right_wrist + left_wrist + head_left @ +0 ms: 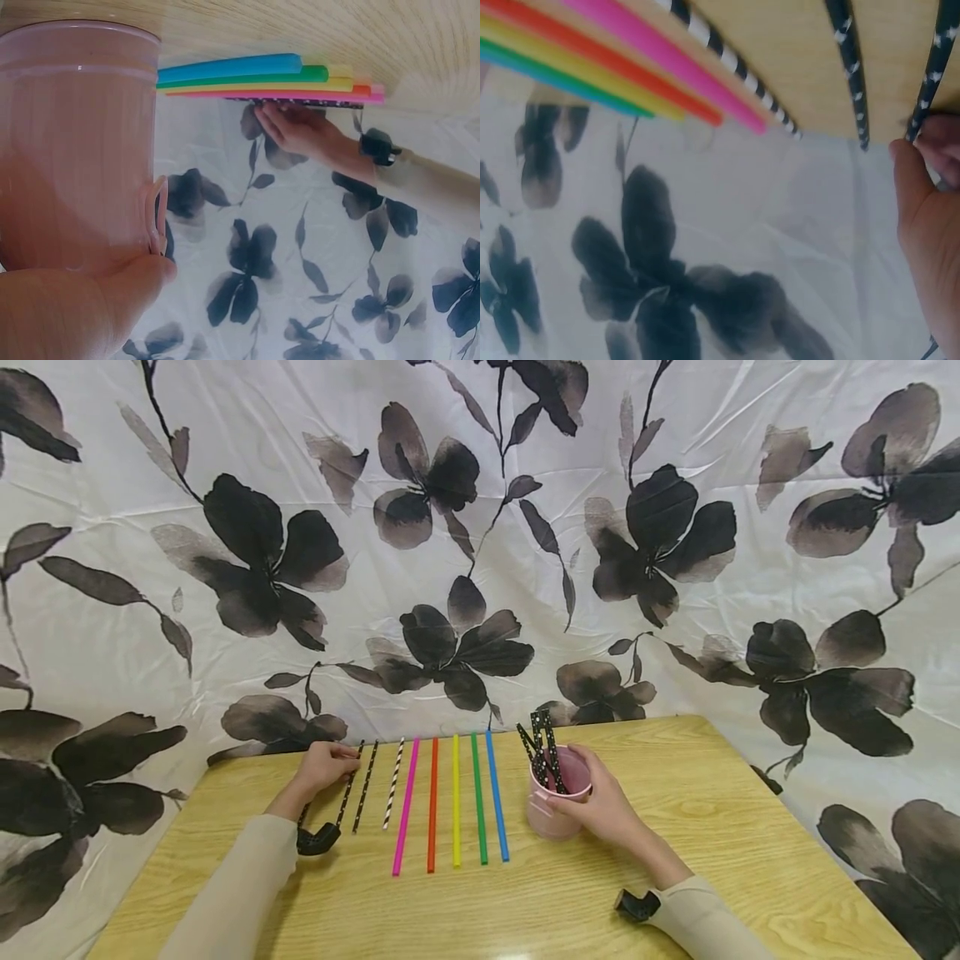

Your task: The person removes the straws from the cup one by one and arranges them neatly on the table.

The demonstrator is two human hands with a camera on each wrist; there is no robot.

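At the left of the row, my left hand pinches the far end of a black straw with white stars. The thumb and a finger meet at that straw's tip in the left wrist view. Beside it lies another black starred straw, then a black-and-white striped straw. My right hand grips a pink cup by its side, thumb across the front near the rim. Several black straws with white dots stand leaning inside the cup.
Between the hands lie a pink straw, a red straw, a yellow straw, a green straw and a blue straw, roughly parallel. A floral cloth hangs behind the wooden table.
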